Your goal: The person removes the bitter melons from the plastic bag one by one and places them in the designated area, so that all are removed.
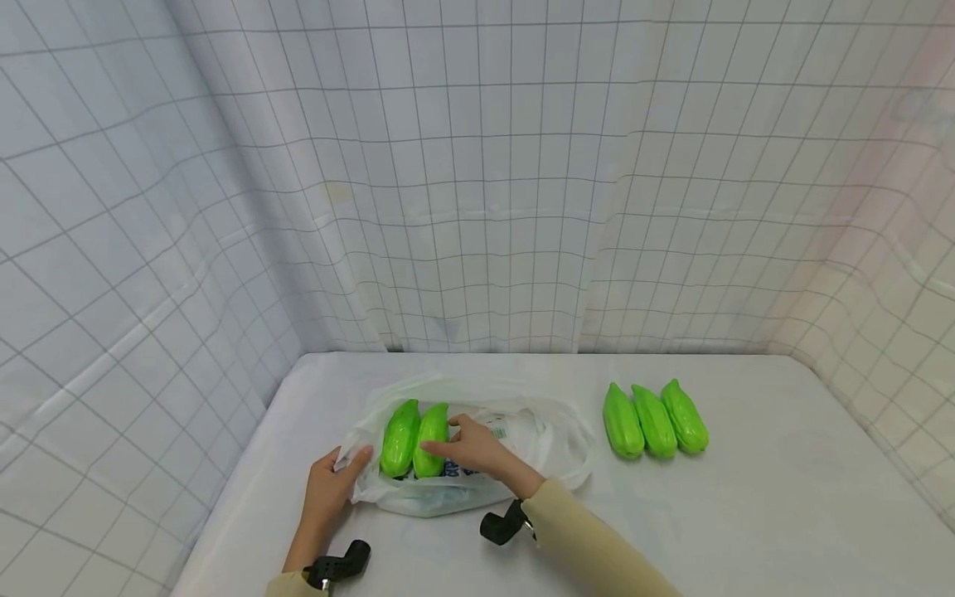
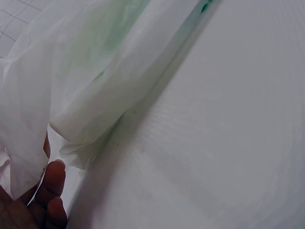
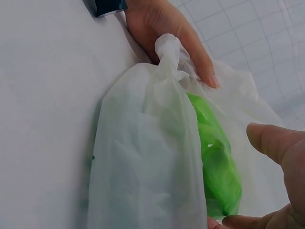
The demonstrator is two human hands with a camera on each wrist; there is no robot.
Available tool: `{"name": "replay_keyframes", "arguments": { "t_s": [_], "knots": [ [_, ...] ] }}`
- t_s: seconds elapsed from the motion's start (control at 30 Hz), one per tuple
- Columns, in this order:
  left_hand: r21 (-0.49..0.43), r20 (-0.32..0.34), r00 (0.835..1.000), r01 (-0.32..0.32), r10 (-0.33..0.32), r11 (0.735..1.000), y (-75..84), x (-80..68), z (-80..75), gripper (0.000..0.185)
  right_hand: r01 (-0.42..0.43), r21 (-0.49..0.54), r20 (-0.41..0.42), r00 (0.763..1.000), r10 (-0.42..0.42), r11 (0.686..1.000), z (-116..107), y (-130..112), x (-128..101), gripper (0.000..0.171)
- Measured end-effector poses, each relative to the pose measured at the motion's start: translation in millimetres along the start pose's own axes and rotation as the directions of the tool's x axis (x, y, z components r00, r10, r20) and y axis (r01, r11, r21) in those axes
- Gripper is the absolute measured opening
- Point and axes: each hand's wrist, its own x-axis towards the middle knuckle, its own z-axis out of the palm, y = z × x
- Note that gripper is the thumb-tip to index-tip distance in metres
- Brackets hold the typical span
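Note:
A white plastic bag (image 1: 418, 500) lies on its side on the table with its mouth spread wide. My left hand (image 1: 328, 489) grips the bag's left edge, the thin plastic bunched between thumb and fingers. Inside lie two glossy bright green gourd-like pieces, a left one (image 1: 399, 439) and a right one (image 1: 431, 441), side by side. My right hand (image 1: 477, 446) reaches in over the bag, thumb and fingers spread beside the right piece. In the right wrist view the right thumb (image 3: 267, 140) stands apart from the green piece (image 3: 214, 157).
Three more green gourd-like pieces (image 1: 656, 423) lie in a row on the white table (image 1: 753, 497), right of the bag. A white grid-patterned curtain (image 1: 477, 207) hangs behind the table and along both sides. Each wrist carries a black camera (image 1: 504, 524).

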Motion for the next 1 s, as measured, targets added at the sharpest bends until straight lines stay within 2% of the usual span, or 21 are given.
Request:
{"name": "replay_keyframes", "arguments": {
  "t_s": [0.2, 0.63, 1.0],
  "knots": [
    [0.031, -0.016, 0.999, -0.038, 0.038, 0.999, -1.0, 0.8, -0.2, 0.048, -0.008, 0.003, -0.026, 1.000, 0.008, 1.000, 4.9, -2.1, -1.2, 0.077],
    [0.018, -0.017, 0.999, -0.036, 0.036, 0.999, -1.0, 0.4, 2.0, 0.048, -0.067, 0.013, -0.068, 0.995, 0.068, 0.998, 15.3, 0.2, 4.9, 0.084],
    [0.014, -0.024, 0.999, -0.033, 0.033, 0.999, -1.7, 0.7, 1.2, 0.049, -0.046, 0.040, -0.106, 0.993, 0.050, 0.998, 18.6, 1.9, 8.0, 0.082]
  ]
}}
